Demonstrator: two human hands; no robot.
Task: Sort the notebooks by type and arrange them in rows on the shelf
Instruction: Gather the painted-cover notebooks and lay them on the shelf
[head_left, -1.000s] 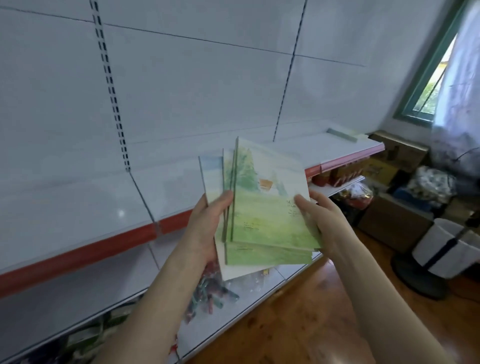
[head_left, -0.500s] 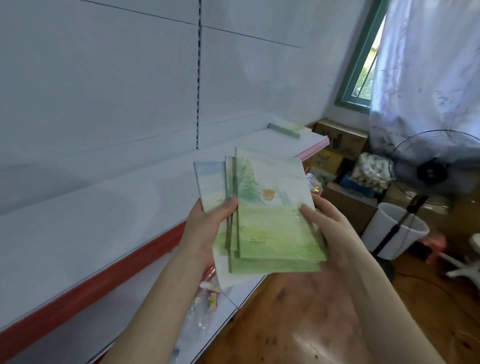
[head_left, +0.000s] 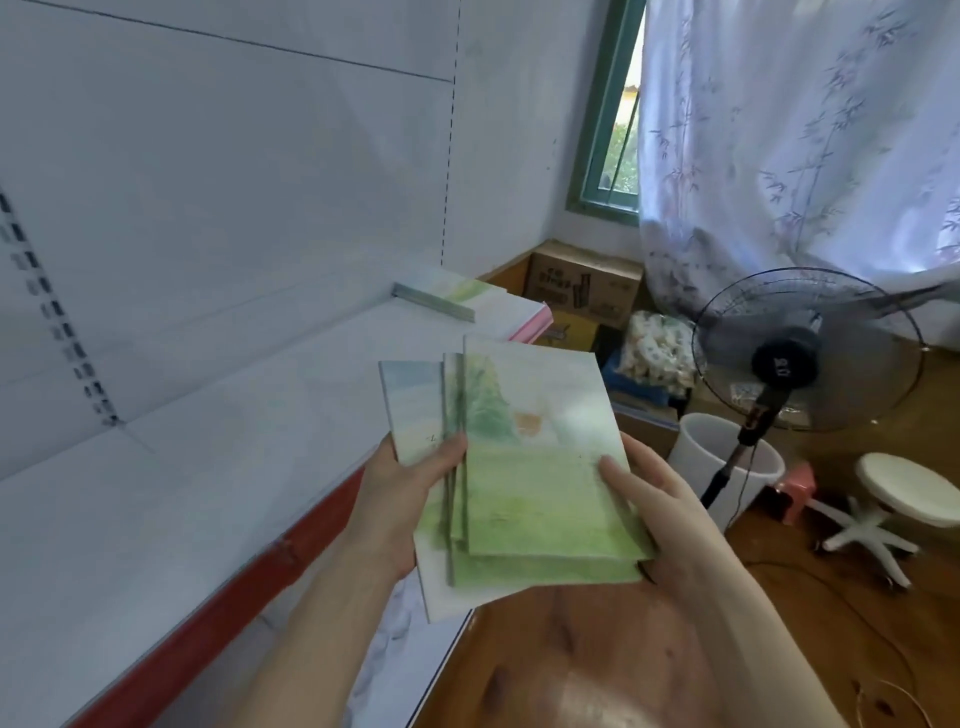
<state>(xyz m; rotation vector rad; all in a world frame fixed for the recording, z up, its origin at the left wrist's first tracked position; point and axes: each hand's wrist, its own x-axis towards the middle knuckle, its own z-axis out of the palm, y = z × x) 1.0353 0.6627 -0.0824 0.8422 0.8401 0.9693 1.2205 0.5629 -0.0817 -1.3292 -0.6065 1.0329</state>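
One wide-angle view comes from the person's head, looking forward and down along both forearms. The left hand (head_left: 400, 499) and right hand (head_left: 660, 499), holding the notebooks (head_left: 535, 467), sit close to the lens at mid-frame. The shelf (head_left: 208, 467) runs along the left, receding toward the window (head_left: 608, 130) at upper right; the wooden floor (head_left: 597, 665) fills the lower right.

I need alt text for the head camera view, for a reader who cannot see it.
A left hand and a right hand hold a fanned stack of green-covered notebooks beside a white shelf. Other notebooks lie at its far end.
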